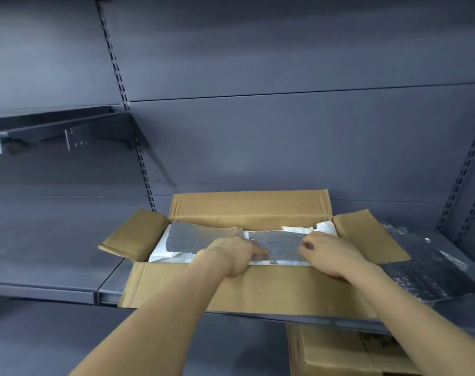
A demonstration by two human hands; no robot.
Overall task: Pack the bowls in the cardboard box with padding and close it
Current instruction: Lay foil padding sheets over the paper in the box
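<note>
An open cardboard box (247,210) stands on a grey metal shelf, all its flaps folded outward. Silvery bubble-wrap padding (274,244) and white paper (323,228) cover the inside, and no bowl shows. My left hand (231,253) rests on the padding near the box's middle, fingers curled and pressing on the sheet. To its right, my right hand (326,255) pinches the same sheet's right edge. Both forearms cross the front flap (176,289).
A loose sheet of bubble wrap (426,270) lies on the shelf (68,270) right of the box. Another cardboard box (339,351) sits under the shelf at lower right. A dark bracket shelf (68,128) juts out at upper left. Grey back panels rise behind.
</note>
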